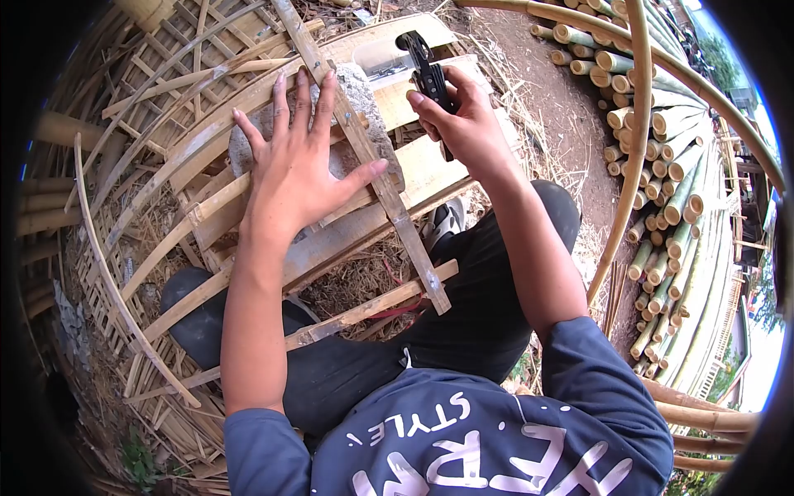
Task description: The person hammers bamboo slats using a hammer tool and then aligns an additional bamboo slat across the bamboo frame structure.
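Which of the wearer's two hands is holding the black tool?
The right hand, closed around the black tool. The left hand differs: it is spread open, palm down, its thumb over a long wooden strip.

tilted black tool (432, 81), diagonal slat (399, 211)

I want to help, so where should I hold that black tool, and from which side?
Probably hold the tool by its handle, coming from the right like the right hand: it's long and narrow, easy to close around, clear of the rounded head.
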`<move>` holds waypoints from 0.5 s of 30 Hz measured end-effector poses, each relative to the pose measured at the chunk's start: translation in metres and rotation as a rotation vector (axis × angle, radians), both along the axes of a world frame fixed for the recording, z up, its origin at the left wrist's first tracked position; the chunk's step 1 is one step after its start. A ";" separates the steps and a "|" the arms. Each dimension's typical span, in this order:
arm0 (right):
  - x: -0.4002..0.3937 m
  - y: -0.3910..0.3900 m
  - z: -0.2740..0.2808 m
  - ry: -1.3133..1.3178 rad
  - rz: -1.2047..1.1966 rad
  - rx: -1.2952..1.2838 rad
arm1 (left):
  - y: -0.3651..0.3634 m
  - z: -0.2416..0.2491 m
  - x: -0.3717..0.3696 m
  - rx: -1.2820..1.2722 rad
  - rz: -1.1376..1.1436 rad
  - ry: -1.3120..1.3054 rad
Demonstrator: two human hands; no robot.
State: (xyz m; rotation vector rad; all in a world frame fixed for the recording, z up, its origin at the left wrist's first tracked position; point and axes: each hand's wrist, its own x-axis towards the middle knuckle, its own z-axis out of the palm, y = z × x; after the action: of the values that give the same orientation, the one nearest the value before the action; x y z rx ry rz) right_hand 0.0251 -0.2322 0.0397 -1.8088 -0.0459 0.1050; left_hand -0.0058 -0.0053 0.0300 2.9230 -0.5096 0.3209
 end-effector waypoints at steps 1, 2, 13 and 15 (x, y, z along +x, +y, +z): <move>0.001 -0.001 -0.002 0.003 0.005 0.019 | 0.000 0.000 0.000 0.000 0.000 -0.001; 0.002 -0.002 -0.005 0.007 0.011 0.038 | 0.000 -0.001 0.000 0.000 -0.001 -0.001; -0.005 0.004 0.008 0.080 0.092 0.216 | 0.000 -0.001 0.001 0.013 0.003 -0.003; -0.005 0.004 0.008 0.090 0.106 0.233 | 0.000 -0.003 0.001 0.013 0.004 -0.008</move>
State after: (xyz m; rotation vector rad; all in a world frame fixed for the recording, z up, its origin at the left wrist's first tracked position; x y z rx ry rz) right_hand 0.0199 -0.2282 0.0475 -1.5666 -0.0869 0.2468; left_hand -0.0052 -0.0053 0.0274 2.9368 -0.5090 0.3315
